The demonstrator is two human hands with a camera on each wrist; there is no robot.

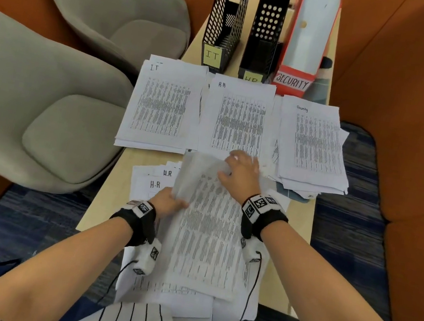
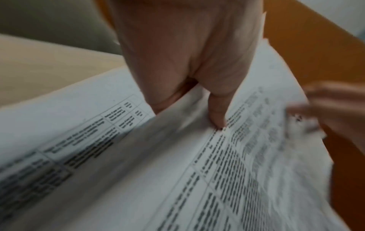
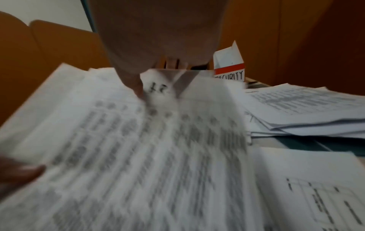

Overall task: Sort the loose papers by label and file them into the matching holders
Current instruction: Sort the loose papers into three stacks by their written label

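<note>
A printed sheet is lifted off the unsorted stack near me. My left hand pinches its left edge, thumb on top. My right hand pinches the sheet's far top edge, where a handwritten label curls over, blurred. Three sorted piles lie beyond: I.T, H.R, Security. Behind them stand the black mesh IT holder, the black HR holder and the red-and-white SECURITY holder.
The narrow wooden table is mostly covered with paper. Two grey chairs stand to the left. Orange partition walls close in the right and back. More loose sheets hang over the near edge at my lap.
</note>
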